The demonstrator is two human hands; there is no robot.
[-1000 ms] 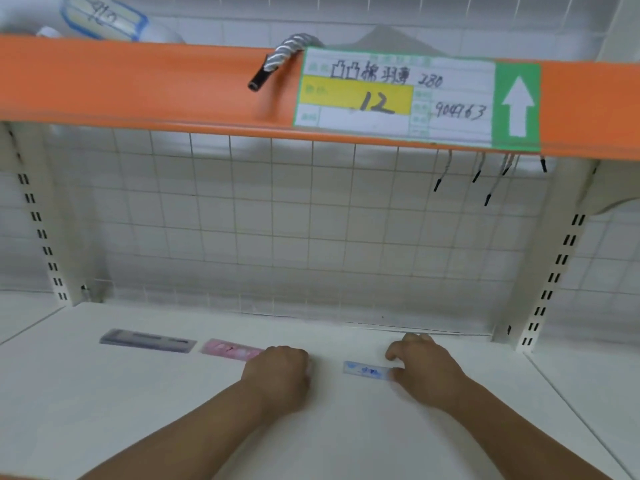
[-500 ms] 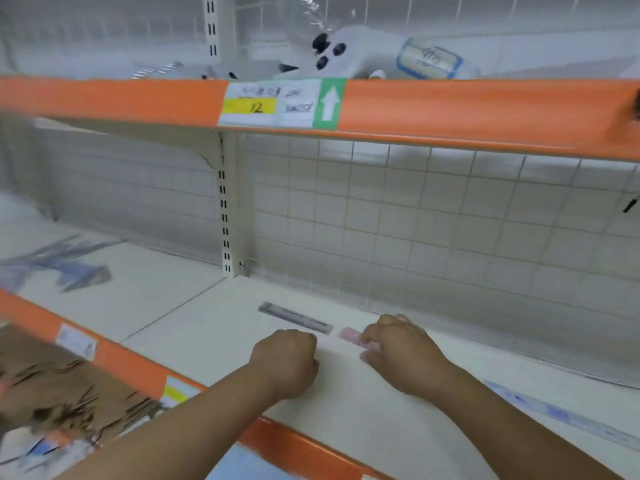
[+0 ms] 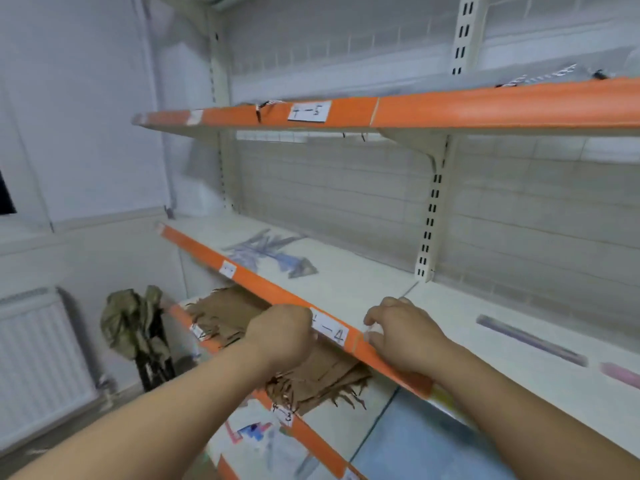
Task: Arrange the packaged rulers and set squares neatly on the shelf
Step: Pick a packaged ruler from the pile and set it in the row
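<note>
Big white shelf (image 3: 363, 271) with an orange front edge fills most of your view. Up toward its left end there's a loose, messy pile of packaged rulers and set squares (image 3: 268, 252), bluish-grey and see-through, lying at all angles, too blurry for detail. Off at the right end, a long dark purple-grey packaged ruler (image 3: 531, 339) lies flat, running along the shelf, with a pink pack (image 3: 621, 374) just beside its near end, cut off by the frame. Your left hand (image 3: 280, 332) is curled into a fist right at the front edge, holding nothing that I can see. Your right hand (image 3: 403, 329) rests over the same edge, fingers bent, nothing visibly in it.
</note>
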